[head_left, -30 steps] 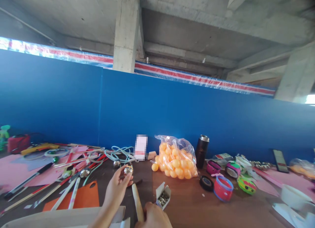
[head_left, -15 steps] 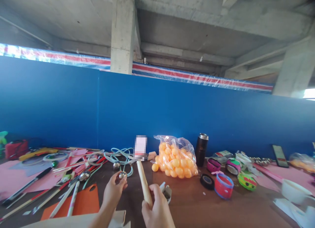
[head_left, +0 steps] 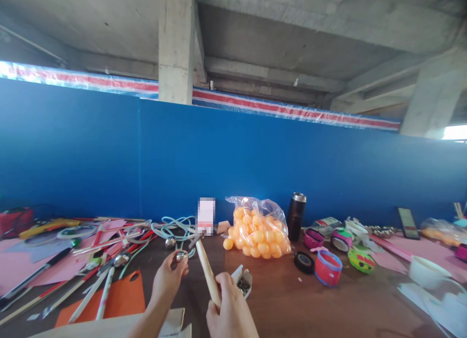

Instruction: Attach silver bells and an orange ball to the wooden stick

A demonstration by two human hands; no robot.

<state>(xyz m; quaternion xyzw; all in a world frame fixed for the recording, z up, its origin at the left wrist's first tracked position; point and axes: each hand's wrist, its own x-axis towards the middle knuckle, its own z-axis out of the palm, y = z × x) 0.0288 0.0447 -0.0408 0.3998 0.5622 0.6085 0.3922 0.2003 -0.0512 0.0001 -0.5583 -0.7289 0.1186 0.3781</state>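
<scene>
Nearer metal ball (head_left: pixel 181 256) now, hammer (head_left: pixel 207 269)

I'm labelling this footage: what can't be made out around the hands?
In the head view:
Shiny silver metal ball: underside, hidden by left hand.
Pale wooden handle: lower end, hidden by right hand.
Small white cardboard box: lower-left part, behind right hand.
Light-brown cardboard: near part, cut off by bottom edge.

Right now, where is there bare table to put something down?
A big bare bit of brown tabletop is right of the right hand, between the small white box and the black roll, with a tiny scrap near the roll. It stretches on between the red-and-blue container and the white cup. The left side is crowded with sticks and pink paper.
</scene>
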